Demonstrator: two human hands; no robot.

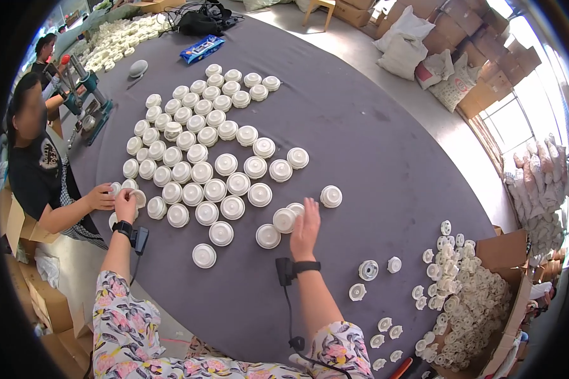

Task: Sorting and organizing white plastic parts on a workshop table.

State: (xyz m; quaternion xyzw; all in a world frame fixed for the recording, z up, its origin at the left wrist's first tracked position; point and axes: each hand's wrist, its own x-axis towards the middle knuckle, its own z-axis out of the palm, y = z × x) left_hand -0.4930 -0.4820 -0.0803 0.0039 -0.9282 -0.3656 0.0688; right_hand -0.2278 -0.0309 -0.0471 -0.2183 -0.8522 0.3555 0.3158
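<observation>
Left arm [115, 252] stretched forward, elbow nearly straight, left hand [125, 206] reaching farther out than the right, fingers curled in a pinch, right forearm [318, 300] angled inward, right hand [306, 231] flattened, fingers extended close together, pointing away from the body.

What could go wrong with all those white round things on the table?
The left hand is close to the other person's hand, so they might bump. The right hand is right beside some white caps and may nudge them out of place. A black cable trails from the black device at the right wrist, so it could snag.
</observation>
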